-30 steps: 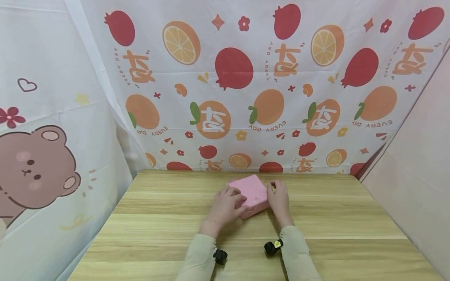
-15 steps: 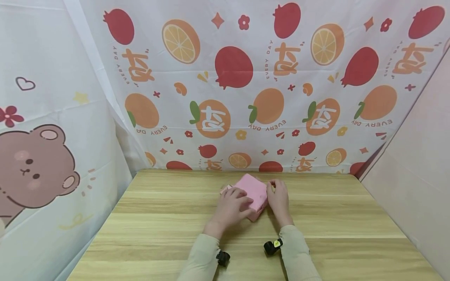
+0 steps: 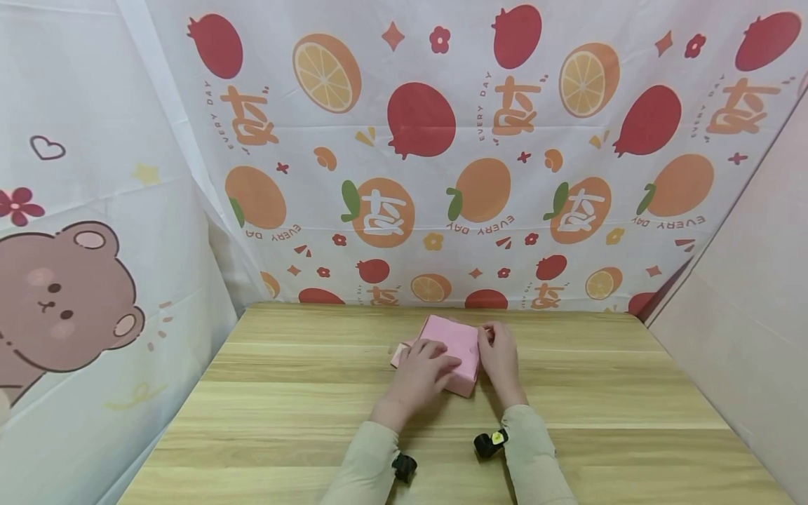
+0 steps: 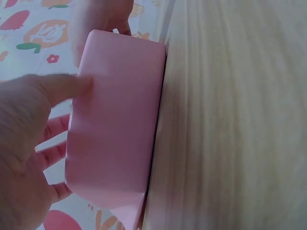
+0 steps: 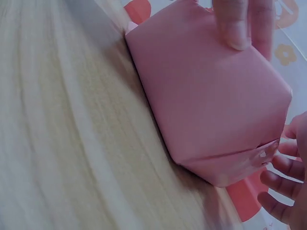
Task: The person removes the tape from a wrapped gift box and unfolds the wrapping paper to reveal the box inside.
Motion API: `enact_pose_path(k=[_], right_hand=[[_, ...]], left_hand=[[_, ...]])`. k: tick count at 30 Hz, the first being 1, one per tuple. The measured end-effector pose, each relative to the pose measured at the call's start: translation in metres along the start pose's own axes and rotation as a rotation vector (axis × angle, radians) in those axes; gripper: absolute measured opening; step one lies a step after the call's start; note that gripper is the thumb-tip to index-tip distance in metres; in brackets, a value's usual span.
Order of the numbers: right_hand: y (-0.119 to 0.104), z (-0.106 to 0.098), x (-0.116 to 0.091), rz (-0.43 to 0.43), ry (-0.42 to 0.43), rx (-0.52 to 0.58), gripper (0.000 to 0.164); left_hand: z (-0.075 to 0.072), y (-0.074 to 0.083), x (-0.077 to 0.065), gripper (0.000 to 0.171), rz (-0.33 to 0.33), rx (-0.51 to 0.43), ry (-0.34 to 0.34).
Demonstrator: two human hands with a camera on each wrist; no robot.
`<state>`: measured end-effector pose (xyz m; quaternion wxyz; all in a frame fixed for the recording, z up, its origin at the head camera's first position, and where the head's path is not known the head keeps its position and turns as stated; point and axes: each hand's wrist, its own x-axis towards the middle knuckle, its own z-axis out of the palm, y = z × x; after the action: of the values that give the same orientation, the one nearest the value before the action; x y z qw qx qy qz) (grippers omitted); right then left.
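Note:
A box wrapped in pink paper (image 3: 463,344) lies on the wooden table. My left hand (image 3: 413,379) holds it from the near left side, its fingers over the top. In the left wrist view, the thumb (image 4: 69,88) presses the near side of the pink box (image 4: 115,115). My right hand (image 3: 501,358) is at the box's right side. In the right wrist view, the fingers (image 5: 283,184) of that hand are spread beside the folded end of the paper (image 5: 235,165); whether they touch it I cannot tell. A pale-pink flap (image 3: 400,354) sticks out at the left end.
The wooden table (image 3: 284,421) reaches back to a fruit-printed cloth (image 3: 435,189). Another cloth with a bear print (image 3: 69,301) hangs on the left, and a pale wall (image 3: 745,280) stands on the right. Black wrist cameras (image 3: 404,468) sit on both sleeves.
The pink box has turned clockwise, seen from above. My left hand has moved slightly right with it, and the left flap shows more. My right hand has stayed nearly still.

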<state>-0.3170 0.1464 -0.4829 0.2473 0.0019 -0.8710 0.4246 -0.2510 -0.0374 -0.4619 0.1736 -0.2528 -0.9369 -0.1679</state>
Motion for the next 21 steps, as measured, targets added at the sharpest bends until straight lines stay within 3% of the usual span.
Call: enact_pose_path(k=[7, 12, 21], right_hand=[[0.001, 0.0, 0.001, -0.017, -0.124, 0.082, 0.025], [0.001, 0.0, 0.001, -0.032, -0.21, 0.066, 0.04], [0.001, -0.004, 0.001, -0.011, -0.199, 0.068, 0.038]], left_hand=[[0.004, -0.005, -0.001, 0.026, -0.001, -0.009, 0.066], [0.006, -0.013, -0.001, 0.027, -0.013, -0.023, 0.107], [-0.002, -0.024, -0.002, 0.037, -0.108, -0.107, 0.044]])
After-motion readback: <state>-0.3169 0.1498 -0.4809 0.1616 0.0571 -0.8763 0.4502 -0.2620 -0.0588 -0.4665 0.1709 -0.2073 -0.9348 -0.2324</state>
